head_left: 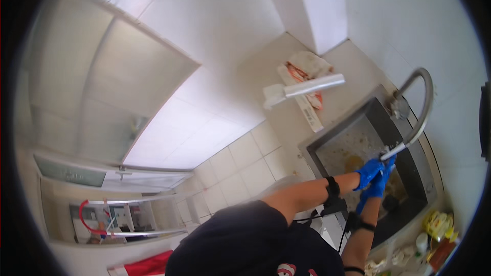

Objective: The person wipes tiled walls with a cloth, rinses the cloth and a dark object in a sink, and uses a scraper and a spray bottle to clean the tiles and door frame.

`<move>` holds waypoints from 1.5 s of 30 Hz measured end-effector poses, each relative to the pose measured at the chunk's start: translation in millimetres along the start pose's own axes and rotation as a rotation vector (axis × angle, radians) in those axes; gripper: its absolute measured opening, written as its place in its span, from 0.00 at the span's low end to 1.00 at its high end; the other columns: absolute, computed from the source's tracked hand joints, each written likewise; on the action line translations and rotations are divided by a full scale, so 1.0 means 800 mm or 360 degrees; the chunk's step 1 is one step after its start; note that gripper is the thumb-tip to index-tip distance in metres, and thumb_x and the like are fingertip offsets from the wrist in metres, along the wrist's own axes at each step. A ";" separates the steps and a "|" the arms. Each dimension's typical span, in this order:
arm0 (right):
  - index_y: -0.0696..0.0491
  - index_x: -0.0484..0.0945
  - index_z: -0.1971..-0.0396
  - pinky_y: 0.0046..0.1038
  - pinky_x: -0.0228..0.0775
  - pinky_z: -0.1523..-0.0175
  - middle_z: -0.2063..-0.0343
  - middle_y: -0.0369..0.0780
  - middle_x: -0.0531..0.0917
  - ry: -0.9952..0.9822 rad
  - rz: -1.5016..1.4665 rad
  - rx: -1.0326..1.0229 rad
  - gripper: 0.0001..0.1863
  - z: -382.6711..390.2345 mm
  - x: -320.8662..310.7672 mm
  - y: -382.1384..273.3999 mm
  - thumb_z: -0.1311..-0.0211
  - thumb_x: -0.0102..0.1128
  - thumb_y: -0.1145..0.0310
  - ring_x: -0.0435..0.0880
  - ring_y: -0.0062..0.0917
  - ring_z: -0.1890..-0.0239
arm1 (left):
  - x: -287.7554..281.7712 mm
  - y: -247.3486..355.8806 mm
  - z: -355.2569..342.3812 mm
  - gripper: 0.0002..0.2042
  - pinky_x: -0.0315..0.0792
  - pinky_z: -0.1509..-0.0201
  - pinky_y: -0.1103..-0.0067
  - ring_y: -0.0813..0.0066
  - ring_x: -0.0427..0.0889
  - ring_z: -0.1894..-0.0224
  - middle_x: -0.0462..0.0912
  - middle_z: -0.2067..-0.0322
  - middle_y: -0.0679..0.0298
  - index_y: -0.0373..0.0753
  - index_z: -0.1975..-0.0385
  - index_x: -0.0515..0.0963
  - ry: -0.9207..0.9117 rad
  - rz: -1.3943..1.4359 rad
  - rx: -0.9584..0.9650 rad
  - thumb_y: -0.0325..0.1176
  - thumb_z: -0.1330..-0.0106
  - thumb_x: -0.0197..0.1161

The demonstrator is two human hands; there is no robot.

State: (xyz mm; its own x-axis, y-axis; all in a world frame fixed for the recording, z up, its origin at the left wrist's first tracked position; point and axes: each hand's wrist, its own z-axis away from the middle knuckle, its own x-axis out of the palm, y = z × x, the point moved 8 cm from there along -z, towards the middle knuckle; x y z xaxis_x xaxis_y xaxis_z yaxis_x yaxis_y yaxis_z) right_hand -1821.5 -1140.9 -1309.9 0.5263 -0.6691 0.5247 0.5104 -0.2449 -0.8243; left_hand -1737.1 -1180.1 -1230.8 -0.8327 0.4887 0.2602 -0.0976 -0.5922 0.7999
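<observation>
Both of my hands wear blue gloves and are close together over the dark grey sink, right at the end of the curved metal faucet. My left hand reaches in from the left, its fingers drawn together just below the spout tip. My right hand comes up from below and overlaps it, with fingers closed beside the spout. What lies between the fingers is hidden and too small to name. Below the hands, the sink holds cloudy water with floating bits and a yellowish round shape.
On the counter beyond the sink lie a clear plastic roll, a long narrow box and a crumpled cloth. A yellow package and small items crowd the near right corner. A stepladder stands far left.
</observation>
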 end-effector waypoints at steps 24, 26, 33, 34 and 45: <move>0.59 0.73 0.62 0.24 0.68 0.59 0.69 0.39 0.77 0.0242 0.0564 0.0213 0.15 0.020 0.039 -0.026 0.38 0.52 0.61 0.75 0.23 0.66 | -0.037 -0.033 -0.048 0.17 0.71 0.59 0.65 0.52 0.78 0.62 0.79 0.67 0.49 0.35 0.64 0.76 0.0318 -0.0965 0.0338 0.41 0.36 0.43; 0.59 0.74 0.62 0.25 0.68 0.59 0.70 0.39 0.77 0.0298 0.0370 0.0396 0.16 0.012 0.027 -0.015 0.38 0.51 0.59 0.75 0.23 0.66 | -0.040 -0.026 -0.039 0.19 0.70 0.57 0.64 0.47 0.77 0.61 0.79 0.67 0.46 0.34 0.63 0.76 0.0329 -0.0880 0.0274 0.43 0.36 0.43; 0.55 0.74 0.71 0.28 0.67 0.57 0.72 0.38 0.76 0.0234 -0.0174 0.0647 0.18 0.024 0.005 -0.003 0.38 0.46 0.54 0.74 0.27 0.66 | -0.020 0.020 -0.004 0.18 0.70 0.59 0.63 0.47 0.77 0.64 0.78 0.71 0.44 0.33 0.70 0.77 0.0188 -0.1045 0.0303 0.42 0.37 0.45; 0.54 0.73 0.72 0.28 0.67 0.58 0.73 0.38 0.76 0.0151 -0.0202 0.0622 0.18 0.024 0.013 -0.015 0.38 0.47 0.53 0.75 0.27 0.66 | -0.019 0.020 -0.008 0.19 0.70 0.60 0.63 0.46 0.76 0.64 0.77 0.71 0.43 0.32 0.69 0.77 0.0178 -0.1043 0.0289 0.43 0.37 0.45; 0.51 0.72 0.51 0.26 0.67 0.50 0.58 0.37 0.75 0.0014 0.0064 0.0400 0.17 0.097 -0.024 -0.078 0.41 0.52 0.69 0.74 0.25 0.56 | -0.055 0.022 0.008 0.21 0.76 0.60 0.76 0.71 0.77 0.61 0.72 0.60 0.61 0.40 0.51 0.64 -0.0226 -0.0028 -0.0021 0.26 0.46 0.59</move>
State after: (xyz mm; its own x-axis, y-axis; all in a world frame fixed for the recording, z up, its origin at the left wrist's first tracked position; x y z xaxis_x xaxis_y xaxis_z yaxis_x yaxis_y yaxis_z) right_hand -1811.0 -1058.4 -1251.8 0.5441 -0.6814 0.4896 0.6426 -0.0367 -0.7653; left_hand -1698.3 -1207.8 -1225.1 -0.7453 0.5844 0.3208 -0.1196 -0.5906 0.7981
